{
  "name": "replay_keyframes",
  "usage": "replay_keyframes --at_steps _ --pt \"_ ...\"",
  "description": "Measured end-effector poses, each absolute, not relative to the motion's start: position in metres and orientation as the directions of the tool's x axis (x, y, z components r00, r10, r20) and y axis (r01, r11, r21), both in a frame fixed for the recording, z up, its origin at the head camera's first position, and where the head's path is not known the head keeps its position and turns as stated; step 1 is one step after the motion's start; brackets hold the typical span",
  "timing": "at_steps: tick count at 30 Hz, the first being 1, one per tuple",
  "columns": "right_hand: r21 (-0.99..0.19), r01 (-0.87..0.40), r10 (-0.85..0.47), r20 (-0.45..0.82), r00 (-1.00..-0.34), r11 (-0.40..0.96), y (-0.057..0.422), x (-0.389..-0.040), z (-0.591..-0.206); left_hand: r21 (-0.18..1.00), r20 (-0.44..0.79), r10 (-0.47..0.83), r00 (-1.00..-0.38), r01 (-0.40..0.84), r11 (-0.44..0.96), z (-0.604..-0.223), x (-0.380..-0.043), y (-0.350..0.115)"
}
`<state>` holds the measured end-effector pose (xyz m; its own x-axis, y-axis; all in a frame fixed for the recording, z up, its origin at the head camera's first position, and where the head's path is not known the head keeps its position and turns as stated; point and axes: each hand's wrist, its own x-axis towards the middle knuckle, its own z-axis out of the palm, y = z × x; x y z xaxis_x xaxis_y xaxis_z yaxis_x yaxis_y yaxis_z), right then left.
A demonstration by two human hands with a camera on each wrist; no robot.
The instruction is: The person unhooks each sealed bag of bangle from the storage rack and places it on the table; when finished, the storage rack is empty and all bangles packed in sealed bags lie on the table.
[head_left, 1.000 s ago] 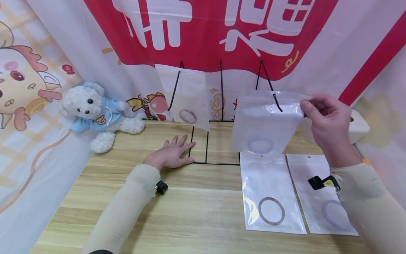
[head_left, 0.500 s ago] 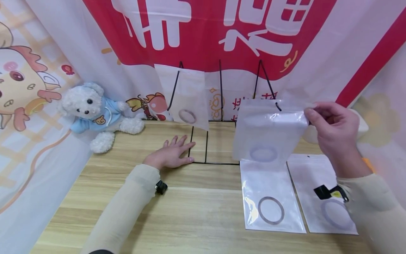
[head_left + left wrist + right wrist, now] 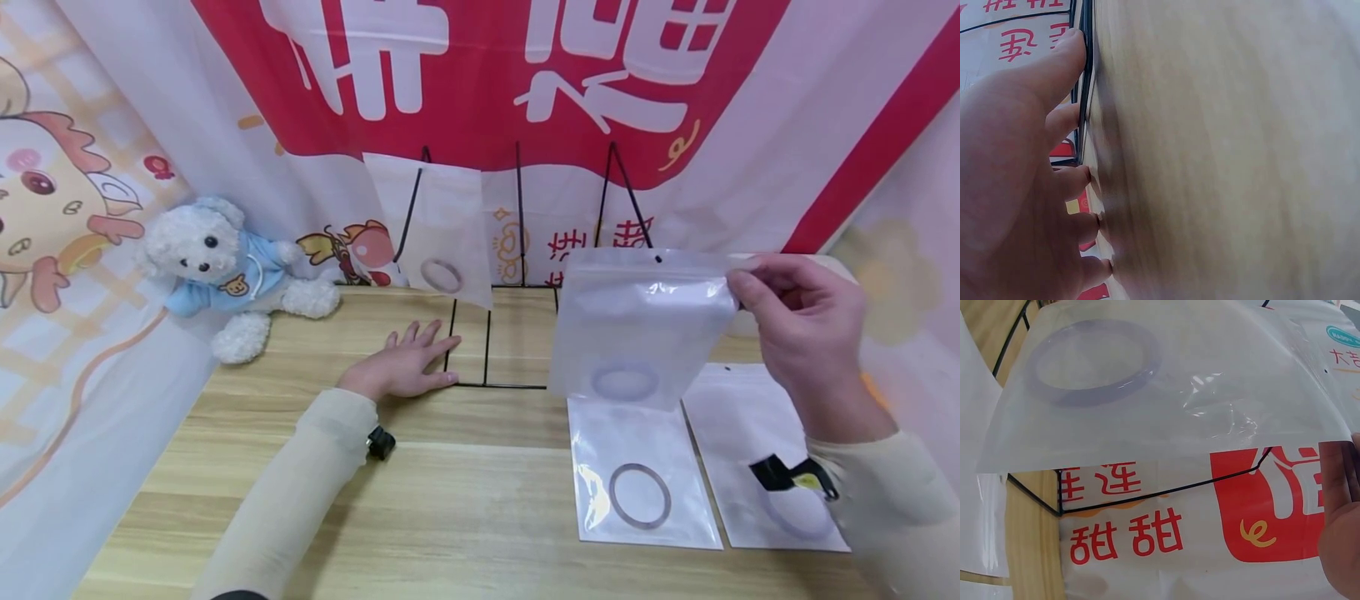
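My right hand (image 3: 813, 329) pinches the upper right corner of a translucent zip bag (image 3: 637, 308). Inside the bag shows a lilac bangle (image 3: 1104, 397). In the head view the bag's hanging hole lies right at the tip of a hook on a black wire rack (image 3: 521, 225). A second bag (image 3: 453, 217) with a bangle hangs from the rack's left hook. My left hand (image 3: 401, 367) lies spread on the table, with its fingertips at the rack's wire base; the left wrist view shows its thumb (image 3: 1063, 69) along the wire.
Two more bags, a left one (image 3: 600, 458) and a right one (image 3: 735, 433), lie flat on the wooden table (image 3: 450, 500), each holding a bangle. At the back left sits a white plush dog (image 3: 258, 275) in a blue top. A printed curtain (image 3: 480, 100) hangs behind the rack.
My right hand has moved down and slightly right with the bag. The hook poked through the bag's hole earlier; now only its tip shows there. My left hand has stayed still.
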<state>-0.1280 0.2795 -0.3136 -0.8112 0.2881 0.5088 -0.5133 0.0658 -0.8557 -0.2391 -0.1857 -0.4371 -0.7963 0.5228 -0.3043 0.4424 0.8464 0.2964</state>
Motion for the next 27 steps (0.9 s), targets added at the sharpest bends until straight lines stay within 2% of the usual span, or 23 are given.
replay_keyframes --at_steps 11,14,17,19,23,26,27 --pt "-0.818 -0.575 0.269 0.552 -0.789 -0.008 0.278 -0.121 -0.314 0.297 -0.303 0.525 -0.795 0.445 0.845 -0.439 -0.24 -0.187" --pt "-0.784 -0.617 0.256 0.584 -0.77 -0.065 0.275 -0.121 -0.317 0.297 -0.304 0.526 -0.794 0.446 0.844 -0.439 -0.242 -0.187" --pt "-0.802 -0.592 0.246 0.56 -0.791 -0.077 0.271 -0.118 -0.32 0.299 -0.304 0.527 -0.794 0.446 0.844 -0.439 -0.242 -0.187" --pt "-0.829 -0.559 0.241 0.538 -0.808 -0.02 0.268 -0.115 -0.322 0.298 -0.305 0.527 -0.793 0.445 0.844 -0.439 -0.241 -0.187" --pt "-0.86 -0.473 0.193 0.506 -0.841 0.192 0.258 -0.108 -0.327 0.298 -0.306 0.527 -0.793 0.446 0.844 -0.439 -0.241 -0.188" --pt "-0.821 -0.494 0.128 0.544 -0.83 0.286 0.247 -0.105 -0.333 0.295 -0.305 0.528 -0.793 0.448 0.844 -0.44 -0.242 -0.188" --pt "-0.809 -0.522 0.109 0.564 -0.818 0.27 0.242 -0.104 -0.335 0.294 -0.304 0.529 -0.793 0.45 0.843 -0.44 -0.242 -0.188"
